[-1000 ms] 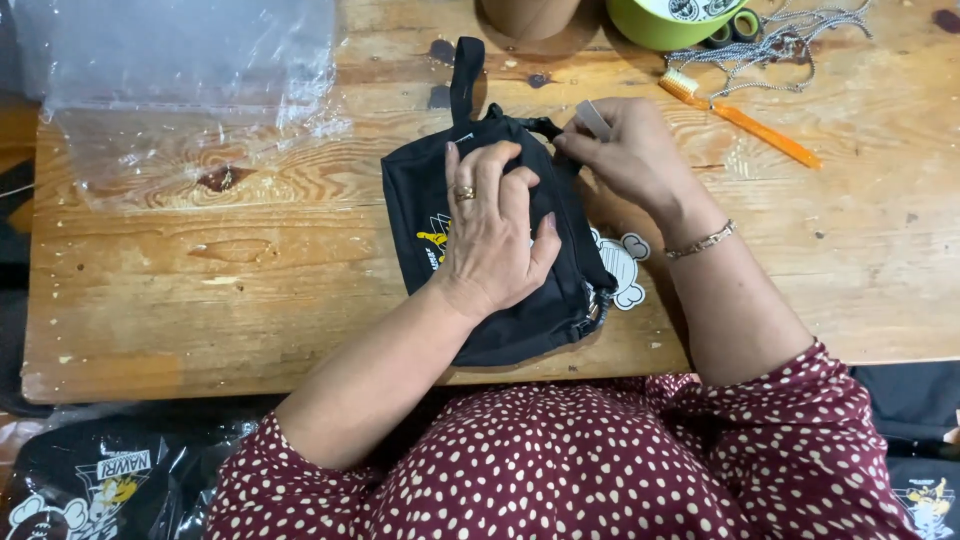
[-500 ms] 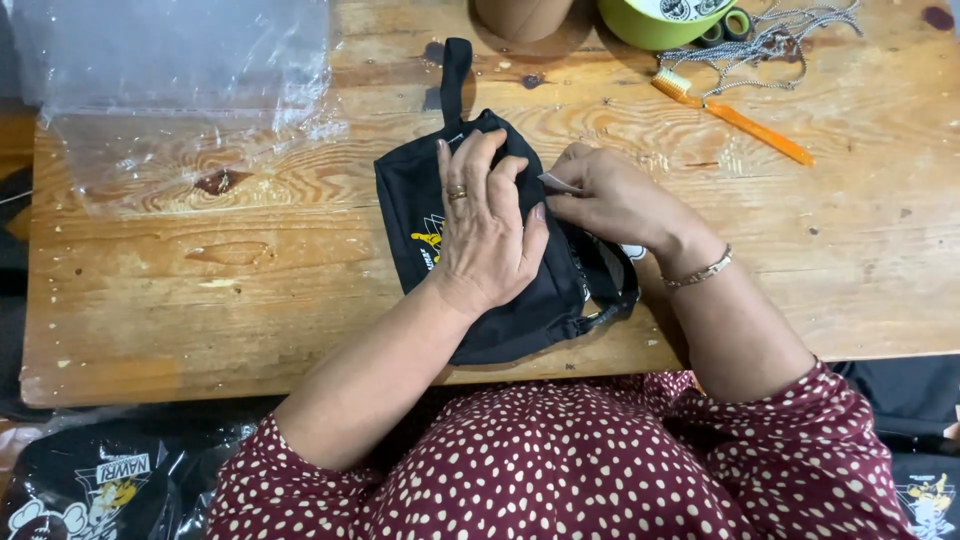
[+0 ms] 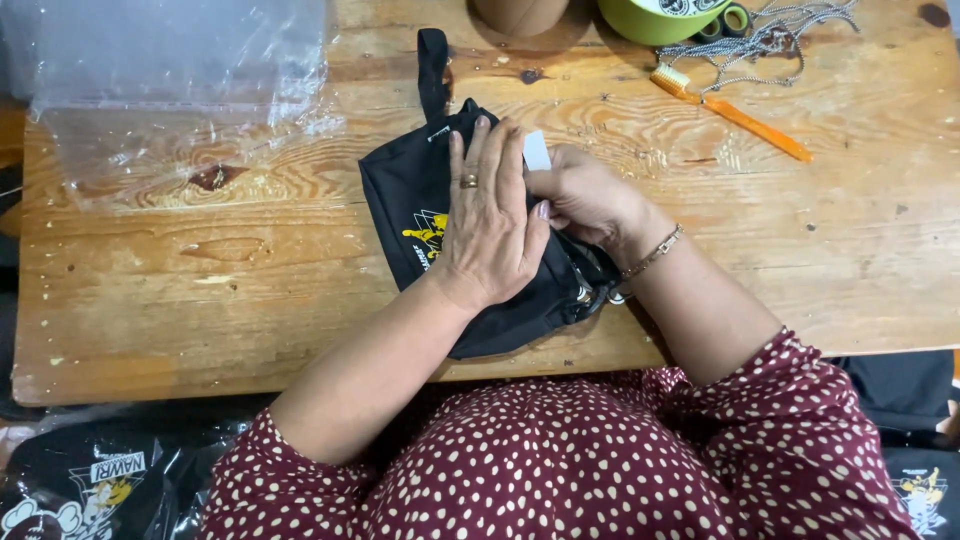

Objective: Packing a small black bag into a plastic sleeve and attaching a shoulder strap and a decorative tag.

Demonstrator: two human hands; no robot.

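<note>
A small black bag [image 3: 420, 215] with a yellow print lies on the wooden table [image 3: 200, 300], its strap pointing away from me. My left hand [image 3: 490, 225], with a ring on it, lies flat on top of the bag and presses it down. Beside it on the right, my right hand [image 3: 585, 195] with a bracelet pinches a small white tag [image 3: 537, 150] at the bag's upper edge. The bag's right side and zip are partly hidden under both hands.
Clear plastic bags [image 3: 170, 70] lie at the back left. At the back right are a green bowl [image 3: 665, 15], an orange brush [image 3: 730, 110], a metal chain [image 3: 770, 35] and a brown cylinder [image 3: 520, 12]. Packed black bags [image 3: 80, 480] lie below the table's near edge.
My right hand has moved from the bag's far right corner down along its side and back up, and now holds a white tag. The bag has shifted slightly left.
</note>
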